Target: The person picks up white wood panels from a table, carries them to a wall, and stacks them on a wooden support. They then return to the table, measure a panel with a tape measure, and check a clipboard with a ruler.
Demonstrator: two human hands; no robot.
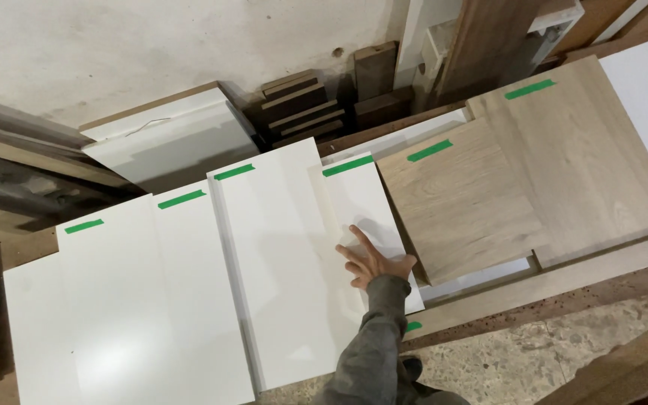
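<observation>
Under the spread fingers (355, 244) lay a smooth, glossy white laminate panel (361, 202). Just beyond the fingertips sat a matt oak-grain wooden board (459, 202). Green tape strips (347, 166) looked papery; the sleeve (373, 345) was grey cloth.

A narrow white panel (365, 217) is laid flat and slightly tilted, with a strip of green tape (347, 166) stuck at its far end. It is placed just left of the oak-look board (459, 202), whose edge overlaps it, and it rests partly over the wider white panel (279, 255)
</observation>
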